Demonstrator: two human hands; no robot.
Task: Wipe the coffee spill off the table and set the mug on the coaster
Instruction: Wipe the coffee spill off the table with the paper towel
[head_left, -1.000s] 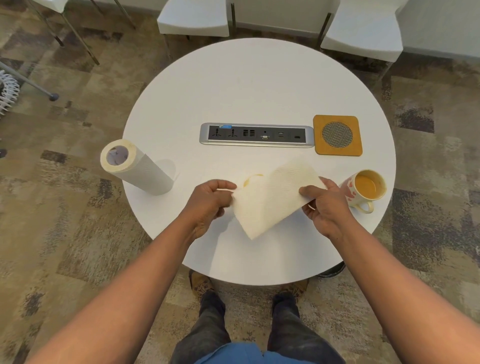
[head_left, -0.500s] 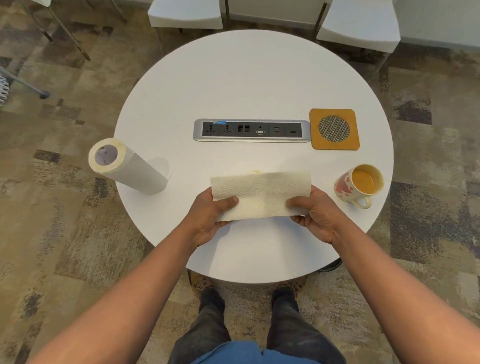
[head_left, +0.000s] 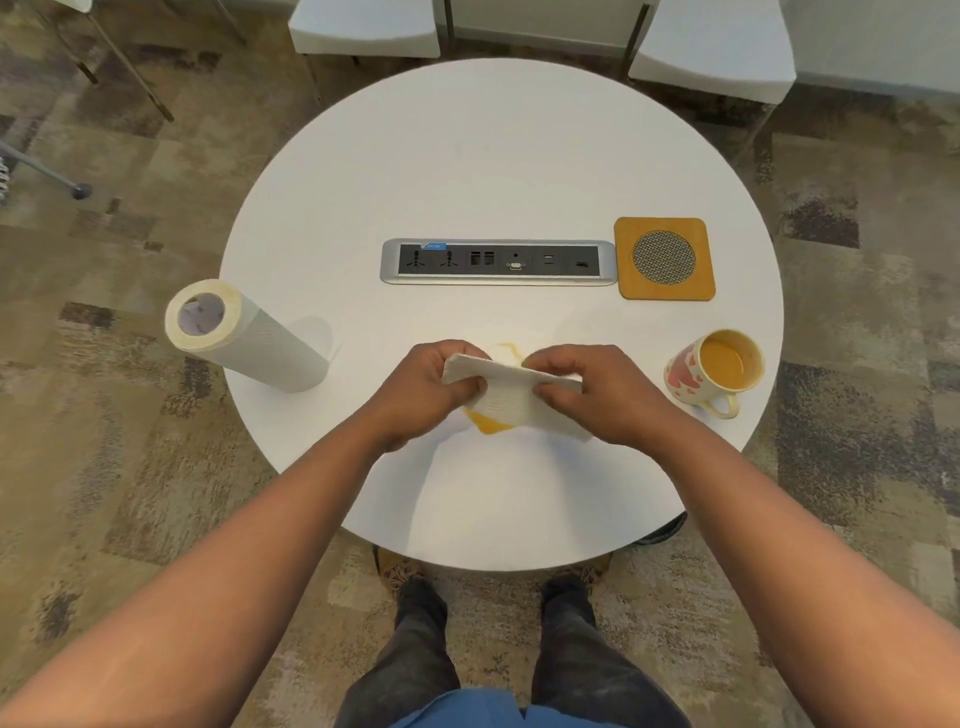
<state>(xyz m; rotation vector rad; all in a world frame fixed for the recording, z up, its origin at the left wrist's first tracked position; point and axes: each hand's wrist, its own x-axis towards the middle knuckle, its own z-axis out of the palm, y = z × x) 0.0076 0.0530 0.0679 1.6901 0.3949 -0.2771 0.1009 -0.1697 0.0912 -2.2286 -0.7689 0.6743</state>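
A folded white paper towel is held between my left hand and my right hand, just above the round white table. Under it lies the orange-brown coffee spill, partly hidden by the towel and my hands. The mug, white with pink patches and holding coffee, stands upright to the right of my right hand, near the table's edge. Behind the mug lies the square orange coaster, with nothing on it.
A paper towel roll stands at the table's left edge. A power and data socket strip is set into the middle of the table. White chairs stand behind it. My feet are under the near edge.
The paper towel has gone from an open sheet to a flat strip and now a smaller folded wad. My hands have come closer together over the spill.
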